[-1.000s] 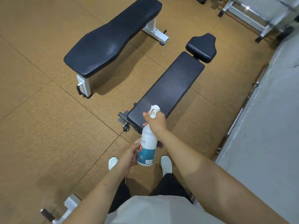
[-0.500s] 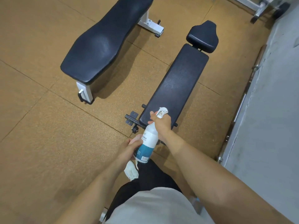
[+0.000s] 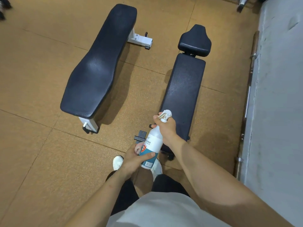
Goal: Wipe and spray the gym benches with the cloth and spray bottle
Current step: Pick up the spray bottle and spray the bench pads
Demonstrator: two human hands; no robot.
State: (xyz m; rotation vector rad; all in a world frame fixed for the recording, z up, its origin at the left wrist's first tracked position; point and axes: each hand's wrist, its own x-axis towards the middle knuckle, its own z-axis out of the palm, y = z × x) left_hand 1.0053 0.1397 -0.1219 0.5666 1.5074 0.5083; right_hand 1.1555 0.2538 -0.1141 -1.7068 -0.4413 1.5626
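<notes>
Head view, check 1.

**Inspector:** Report finger condition, starting at the fingertips.

**Technician:** On the right hand (image 3: 166, 128), the fingers (image 3: 157, 120) are curled round the neck of the spray bottle (image 3: 154, 140), directly below the white trigger head (image 3: 166, 114). Whether a finger rests on the trigger itself cannot be told. On the left hand (image 3: 133, 160), the thumb (image 3: 147, 155) lies across the teal label band and the other fingers wrap behind the lower body of the bottle. Both hands grip the one bottle.

**Inspector:** Bottle attitude and location?

**Technician:** Tilted, with the base near and left and the trigger head far and right. The trigger head is over the near end of the right bench (image 3: 185, 89). The base is above the person's white shoes (image 3: 118, 162).

**Inspector:** Bench layout?

**Technician:** The right bench has one long dark pad running near to far, with a separate smaller pad (image 3: 195, 41) at its far end. A dark bracket (image 3: 141, 136) shows at its near left corner. The left bench (image 3: 98, 66) has a single contoured dark pad on white legs (image 3: 89, 124). It is set at an angle, with its near end further left than its far end. The two benches are apart, with brown tiled floor (image 3: 41, 153) between them.

**Inspector:** Surroundings?

**Technician:** A barbell (image 3: 248, 99) lies on the floor along the edge of a grey surface (image 3: 278, 112) at the right. Both bare forearms enter from the near edge, above a pale shirt (image 3: 164, 213) and dark trousers (image 3: 126, 194).
</notes>
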